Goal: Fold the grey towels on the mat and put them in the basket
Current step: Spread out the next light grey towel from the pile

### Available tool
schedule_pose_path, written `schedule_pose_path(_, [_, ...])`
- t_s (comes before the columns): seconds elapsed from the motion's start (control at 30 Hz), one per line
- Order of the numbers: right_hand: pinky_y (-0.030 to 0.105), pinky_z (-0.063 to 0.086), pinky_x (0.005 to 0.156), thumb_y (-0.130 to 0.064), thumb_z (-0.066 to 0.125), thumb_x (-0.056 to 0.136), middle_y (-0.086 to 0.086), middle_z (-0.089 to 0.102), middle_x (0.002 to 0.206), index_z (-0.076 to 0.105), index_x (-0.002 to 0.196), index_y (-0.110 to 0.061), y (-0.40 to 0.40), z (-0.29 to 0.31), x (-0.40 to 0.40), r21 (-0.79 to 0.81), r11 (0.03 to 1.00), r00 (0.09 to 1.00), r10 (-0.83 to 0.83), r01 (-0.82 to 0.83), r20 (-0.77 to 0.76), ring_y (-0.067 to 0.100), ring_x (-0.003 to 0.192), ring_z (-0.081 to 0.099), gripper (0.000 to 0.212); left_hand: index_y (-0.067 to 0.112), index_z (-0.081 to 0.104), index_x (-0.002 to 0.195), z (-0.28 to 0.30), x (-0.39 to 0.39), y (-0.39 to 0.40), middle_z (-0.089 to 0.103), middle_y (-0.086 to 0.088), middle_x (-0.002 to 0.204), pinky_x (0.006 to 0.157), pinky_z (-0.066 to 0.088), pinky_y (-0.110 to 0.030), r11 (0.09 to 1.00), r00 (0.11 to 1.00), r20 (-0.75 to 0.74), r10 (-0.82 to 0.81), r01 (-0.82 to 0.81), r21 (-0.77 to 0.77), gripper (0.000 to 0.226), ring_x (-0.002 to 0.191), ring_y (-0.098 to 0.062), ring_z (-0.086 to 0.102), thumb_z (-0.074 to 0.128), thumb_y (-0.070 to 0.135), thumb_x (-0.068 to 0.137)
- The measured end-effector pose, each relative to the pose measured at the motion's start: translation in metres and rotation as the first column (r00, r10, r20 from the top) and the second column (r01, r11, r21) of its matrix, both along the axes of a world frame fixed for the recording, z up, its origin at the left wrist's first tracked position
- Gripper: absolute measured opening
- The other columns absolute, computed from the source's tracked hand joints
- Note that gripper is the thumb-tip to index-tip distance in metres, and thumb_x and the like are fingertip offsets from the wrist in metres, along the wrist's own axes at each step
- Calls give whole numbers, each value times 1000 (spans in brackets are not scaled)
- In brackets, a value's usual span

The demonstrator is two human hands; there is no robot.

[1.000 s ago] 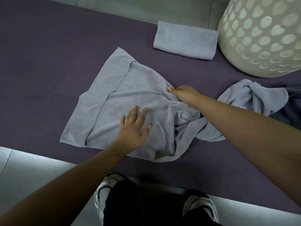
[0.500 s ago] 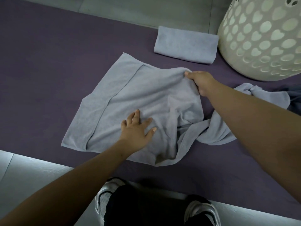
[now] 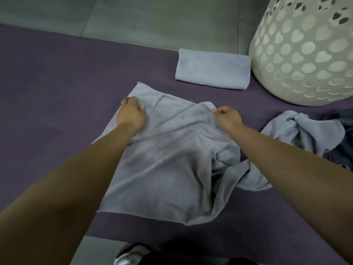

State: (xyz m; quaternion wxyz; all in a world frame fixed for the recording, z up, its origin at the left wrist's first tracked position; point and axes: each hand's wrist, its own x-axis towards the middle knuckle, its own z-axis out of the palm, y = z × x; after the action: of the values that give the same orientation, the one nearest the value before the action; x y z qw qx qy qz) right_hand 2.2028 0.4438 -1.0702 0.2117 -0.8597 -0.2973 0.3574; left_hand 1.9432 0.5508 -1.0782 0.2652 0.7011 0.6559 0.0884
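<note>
A grey towel (image 3: 164, 165) lies spread and wrinkled on the purple mat (image 3: 53, 88). My left hand (image 3: 130, 112) grips the towel's far left part with curled fingers. My right hand (image 3: 227, 116) pinches its far edge near the middle. A folded grey towel (image 3: 213, 68) lies further back, beside the white basket (image 3: 305, 54) with heart-shaped holes at the far right. A crumpled grey towel (image 3: 301, 131) lies at the right, one end trailing under my right forearm.
Grey floor tiles (image 3: 133, 20) run beyond the mat's far edge. A dark cloth (image 3: 343, 150) lies at the right edge next to the crumpled towel. My shoe (image 3: 131, 255) shows at the bottom, just off the mat's near edge.
My left hand has left the towel's middle, where it lay flat, and now grips the far left part. My right hand still holds the far edge, which lies further from me.
</note>
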Motion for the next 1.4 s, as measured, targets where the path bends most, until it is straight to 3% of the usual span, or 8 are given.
schedule_pose_path(0.13, [29,31,49,-42,52,92,-2,47,60,42,62,-19,-7,-4,6,-53,998,996,38,-33,86,15,57,44,39,2,39,137,1,7,35,31,-21,144,97,38,-39,988,989,-26,143,-144,-59,44,116,-41,49,44,21,98])
schedule_pose_path(0.4, [31,49,72,-46,67,83,0,65,87,67,83,-25,-1,18,20,-112,994,984,36,-16,176,21,86,60,21,8,68,103,3,0,78,68,-13,111,97,48,-37,926,918,146,369,-350,-139,26,109,-31,62,60,29,91])
schedule_pose_path(0.53, [37,56,79,-36,73,81,7,71,89,64,69,-18,38,32,12,79,991,987,-120,112,109,25,84,67,23,16,56,63,11,-15,99,64,4,52,78,58,-33,827,730,394,559,-529,-193,26,74,-21,71,65,27,86])
schedule_pose_path(0.63, [41,56,82,-27,70,85,13,72,92,61,65,-17,62,28,7,135,982,990,-136,131,30,26,82,69,23,9,68,95,20,-16,103,74,-5,92,87,52,-30,811,682,446,580,-537,-234,18,100,-25,67,57,23,92])
schedule_pose_path(0.8, [19,39,92,-19,58,91,-1,53,135,52,134,-21,45,10,6,32,971,972,235,-235,8,18,119,53,43,10,40,142,20,-3,64,43,-13,143,101,37,-27,920,861,326,390,-382,-90,47,127,-29,46,45,21,96])
schedule_pose_path(1.07, [32,38,76,-59,36,91,3,59,92,53,91,-18,-70,6,45,-187,887,870,455,-423,190,26,93,56,45,10,44,140,7,45,-37,41,-9,145,104,28,-21,998,953,302,18,-1,-57,49,129,-22,43,53,14,92])
schedule_pose_path(1.2, [29,24,88,-58,21,94,-9,57,97,53,90,-29,-111,34,56,-427,613,602,778,-665,181,16,105,52,43,8,52,131,21,75,-96,50,-12,135,105,28,-25,984,930,343,-131,164,-68,43,126,-25,45,49,22,90])
schedule_pose_path(1.4, [35,21,95,-50,25,99,-13,50,91,56,106,-33,-131,56,70,-581,390,396,910,-714,123,16,103,41,36,23,62,119,35,133,-184,61,1,120,101,36,-40,760,745,249,-619,648,-49,56,117,-22,50,36,58,84])
